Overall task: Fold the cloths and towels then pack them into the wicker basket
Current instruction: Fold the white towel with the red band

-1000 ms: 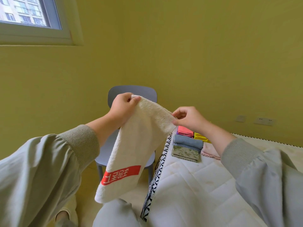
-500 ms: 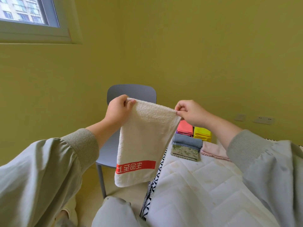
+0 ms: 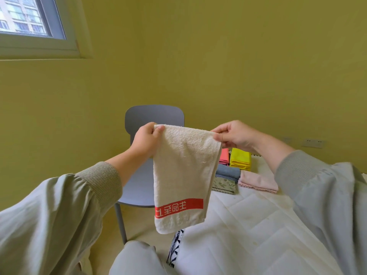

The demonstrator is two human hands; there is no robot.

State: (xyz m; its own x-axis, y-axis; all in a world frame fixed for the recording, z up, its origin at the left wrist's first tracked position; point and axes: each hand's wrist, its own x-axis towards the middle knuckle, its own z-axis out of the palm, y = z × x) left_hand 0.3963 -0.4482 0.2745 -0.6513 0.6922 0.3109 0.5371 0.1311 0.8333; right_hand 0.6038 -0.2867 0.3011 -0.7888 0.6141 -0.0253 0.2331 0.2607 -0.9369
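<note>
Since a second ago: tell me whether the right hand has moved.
Yes. Judged against the chair back, the right hand has risen and drifted slightly right, away from it, levelling the top edge of the towel.

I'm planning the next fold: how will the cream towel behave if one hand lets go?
Probably floppy: the towel hangs limp from the left hand and right hand, so a released corner would likely droop. Its terry pile looks grippy, unlikely to slip. Seems light: pinches alone carry it.

A grey-blue plastic chair (image 3: 154, 116) stands by the far olive-yellow wall (image 3: 218, 66), left of a white quilted mattress (image 3: 248, 225). A pale-framed window (image 3: 29, 22) sits high left, and pale wall sockets (image 3: 312, 142) far right.
</note>
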